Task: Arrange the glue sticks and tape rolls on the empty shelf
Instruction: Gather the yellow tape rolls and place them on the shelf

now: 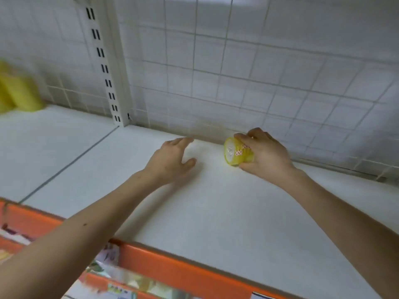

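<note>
Shelf (216, 201): white, with a wire grid (237, 72) behind it. The tape rolls (232, 153) sit at its back edge, right of centre, just off the grid. My right hand (265, 156) curls round the yellow stack from the right. The stack lies on its side, long axis along the back edge, end face towards my left hand (172, 160). Left hand is spread, holding nothing, near the stack but apart. My fingers hide the roll count. The yellow items (19, 91) at the far left are too blurred to name.

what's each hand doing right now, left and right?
Left hand: open, fingers relaxed, holding nothing, over the white shelf.
Right hand: fingers curled round a yellow pack of tape rolls near the back of the shelf.
</note>
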Action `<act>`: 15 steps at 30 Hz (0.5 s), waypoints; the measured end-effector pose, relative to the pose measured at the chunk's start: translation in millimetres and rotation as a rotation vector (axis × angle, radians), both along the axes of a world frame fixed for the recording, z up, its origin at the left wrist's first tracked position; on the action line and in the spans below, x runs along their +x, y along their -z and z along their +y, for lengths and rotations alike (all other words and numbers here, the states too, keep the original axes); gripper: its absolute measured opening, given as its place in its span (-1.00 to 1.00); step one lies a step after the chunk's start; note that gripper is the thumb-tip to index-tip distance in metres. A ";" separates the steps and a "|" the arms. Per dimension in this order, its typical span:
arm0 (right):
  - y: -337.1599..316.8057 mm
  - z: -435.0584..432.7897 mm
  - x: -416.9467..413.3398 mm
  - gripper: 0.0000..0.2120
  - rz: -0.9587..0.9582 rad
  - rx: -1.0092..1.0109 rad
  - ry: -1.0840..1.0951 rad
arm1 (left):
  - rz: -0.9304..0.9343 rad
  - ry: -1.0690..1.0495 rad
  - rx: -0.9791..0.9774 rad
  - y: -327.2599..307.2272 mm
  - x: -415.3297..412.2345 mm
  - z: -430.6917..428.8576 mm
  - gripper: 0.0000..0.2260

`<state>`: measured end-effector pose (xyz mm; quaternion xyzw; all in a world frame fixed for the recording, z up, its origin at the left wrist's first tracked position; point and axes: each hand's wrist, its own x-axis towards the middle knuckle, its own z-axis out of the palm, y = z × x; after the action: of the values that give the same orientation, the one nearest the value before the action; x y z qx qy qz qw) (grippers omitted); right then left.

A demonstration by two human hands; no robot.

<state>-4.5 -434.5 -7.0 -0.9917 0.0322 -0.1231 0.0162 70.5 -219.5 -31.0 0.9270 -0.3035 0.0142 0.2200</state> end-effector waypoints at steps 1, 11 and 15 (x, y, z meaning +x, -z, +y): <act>-1.6 16.0 6.7 -0.38 0.001 0.001 -0.028 | -0.001 -0.030 -0.001 0.5 1.9 16.1 -0.48; -1.3 213.3 72.4 -0.32 -0.083 0.062 -0.167 | -0.032 -0.202 -0.014 -0.9 26.7 218.7 -0.49; 4.6 297.1 91.0 -0.31 -0.079 0.098 -0.126 | -0.029 -0.175 0.006 -5.1 40.2 302.4 -0.48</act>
<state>86.5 -137.5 -11.5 -0.9841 -0.0247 -0.1594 0.0738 110.7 82.9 -25.9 0.9502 -0.2246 0.0461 0.2108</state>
